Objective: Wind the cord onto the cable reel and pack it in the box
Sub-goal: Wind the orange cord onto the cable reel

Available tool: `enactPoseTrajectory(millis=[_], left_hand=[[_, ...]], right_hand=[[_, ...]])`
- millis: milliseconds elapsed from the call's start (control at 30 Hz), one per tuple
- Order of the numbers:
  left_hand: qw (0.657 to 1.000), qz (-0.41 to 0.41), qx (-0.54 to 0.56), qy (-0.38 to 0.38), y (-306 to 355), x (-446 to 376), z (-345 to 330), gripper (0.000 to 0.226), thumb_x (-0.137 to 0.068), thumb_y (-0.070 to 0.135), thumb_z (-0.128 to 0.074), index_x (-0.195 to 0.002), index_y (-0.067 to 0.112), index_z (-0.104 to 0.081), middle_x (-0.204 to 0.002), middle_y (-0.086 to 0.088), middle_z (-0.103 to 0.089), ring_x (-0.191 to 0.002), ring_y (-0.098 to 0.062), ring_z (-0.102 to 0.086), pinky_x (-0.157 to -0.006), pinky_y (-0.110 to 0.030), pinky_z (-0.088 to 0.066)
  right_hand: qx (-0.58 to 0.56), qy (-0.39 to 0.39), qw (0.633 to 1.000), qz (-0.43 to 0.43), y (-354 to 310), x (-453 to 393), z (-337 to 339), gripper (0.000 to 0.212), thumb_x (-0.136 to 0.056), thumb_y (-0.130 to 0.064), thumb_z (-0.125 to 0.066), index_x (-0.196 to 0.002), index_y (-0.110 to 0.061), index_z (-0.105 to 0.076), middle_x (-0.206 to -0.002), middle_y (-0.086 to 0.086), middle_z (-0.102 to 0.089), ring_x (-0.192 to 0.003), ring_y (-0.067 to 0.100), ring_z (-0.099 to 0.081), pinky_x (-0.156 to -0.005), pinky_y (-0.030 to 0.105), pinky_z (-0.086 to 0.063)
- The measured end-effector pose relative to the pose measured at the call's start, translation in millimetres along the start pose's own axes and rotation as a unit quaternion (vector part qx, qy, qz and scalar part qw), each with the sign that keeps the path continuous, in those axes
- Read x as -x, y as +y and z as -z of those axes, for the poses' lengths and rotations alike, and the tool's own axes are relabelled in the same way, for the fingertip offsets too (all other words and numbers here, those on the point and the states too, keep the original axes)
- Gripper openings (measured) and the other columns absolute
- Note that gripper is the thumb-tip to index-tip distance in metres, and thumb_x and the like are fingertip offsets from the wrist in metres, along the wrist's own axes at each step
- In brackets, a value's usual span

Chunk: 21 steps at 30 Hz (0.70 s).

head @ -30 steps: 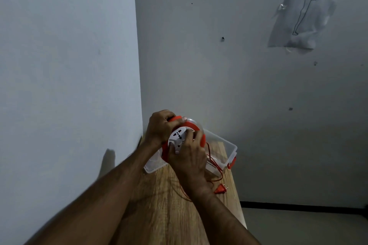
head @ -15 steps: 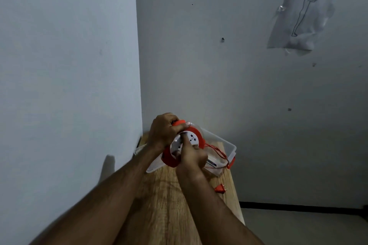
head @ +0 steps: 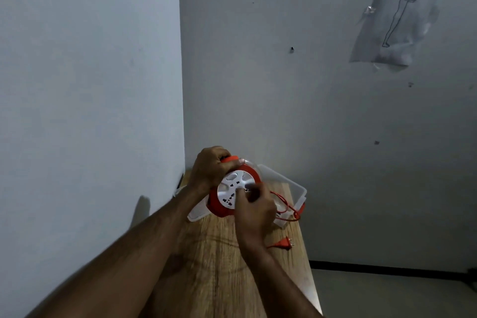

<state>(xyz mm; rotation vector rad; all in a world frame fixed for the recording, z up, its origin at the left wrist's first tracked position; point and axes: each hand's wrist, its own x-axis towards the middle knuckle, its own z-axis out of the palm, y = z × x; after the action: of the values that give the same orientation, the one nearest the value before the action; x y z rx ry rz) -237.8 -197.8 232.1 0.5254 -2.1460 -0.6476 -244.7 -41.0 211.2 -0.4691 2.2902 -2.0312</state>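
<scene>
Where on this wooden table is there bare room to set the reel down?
Bare wood lies on the table between the forearms, and nearer than the plug. The far end is crowded: the clear box, loose cord, and both hands on the reel.

One head-worn view looks forward and slightly down from above the near end of a narrow wooden table (head: pixel 219 266), facing the room corner where two pale walls meet. Both forearms reach in from the bottom edge toward the table's far end, close to the lens. Wall fills the upper two thirds; floor shows at lower right
</scene>
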Motion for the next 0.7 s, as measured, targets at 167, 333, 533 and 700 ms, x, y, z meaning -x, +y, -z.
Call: enactPoseTrajectory(millis=[167,333,533,700], left_hand=[[1.000,-0.003,0.017,-0.005,3,-2,1,0.050,-0.081,0.057,-0.064,-0.080,0.009,-0.077,-0.075,-0.002,-0.072,-0.065,-0.013,-0.063,-0.063,-0.024,-0.053],[0.999,-0.002,0.035,-0.025,7,-3,3,0.049,-0.081,0.056,-0.065,-0.079,0.008,-0.077,-0.072,-0.002,-0.071,-0.065,-0.014,-0.064,-0.064,-0.034,-0.058],[0.999,0.000,0.024,-0.041,10,0,3,0.060,-0.077,0.068,-0.059,-0.080,0.011,-0.076,-0.074,0.000,-0.071,-0.067,-0.015,-0.065,-0.064,-0.035,-0.058],[1.000,0.005,0.009,-0.010,6,-2,4,0.044,-0.083,0.055,-0.069,-0.080,0.012,-0.076,-0.073,0.001,-0.070,-0.065,-0.012,-0.063,-0.062,-0.028,-0.055]], right_hand=[[0.371,-0.095,0.810,0.445,27,-20,8,0.053,-0.078,-0.016,-0.079,-0.128,-0.015,-0.060,-0.128,0.014,-0.060,-0.108,0.030,-0.065,-0.081,0.036,-0.061],[0.414,-0.144,0.754,0.489,32,-36,15,0.064,-0.077,-0.023,-0.084,-0.134,-0.024,-0.053,-0.137,0.016,-0.052,-0.122,0.036,-0.057,-0.094,0.050,-0.056],[0.390,-0.157,0.763,0.492,24,-43,13,0.061,-0.070,-0.039,-0.089,-0.124,-0.021,-0.066,-0.132,0.015,-0.055,-0.116,0.031,-0.061,-0.091,0.047,-0.059],[0.326,-0.161,0.833,0.418,19,-41,6,0.065,-0.073,-0.037,-0.085,-0.131,-0.018,-0.063,-0.123,0.015,-0.068,-0.103,0.032,-0.071,-0.085,0.045,-0.062]])
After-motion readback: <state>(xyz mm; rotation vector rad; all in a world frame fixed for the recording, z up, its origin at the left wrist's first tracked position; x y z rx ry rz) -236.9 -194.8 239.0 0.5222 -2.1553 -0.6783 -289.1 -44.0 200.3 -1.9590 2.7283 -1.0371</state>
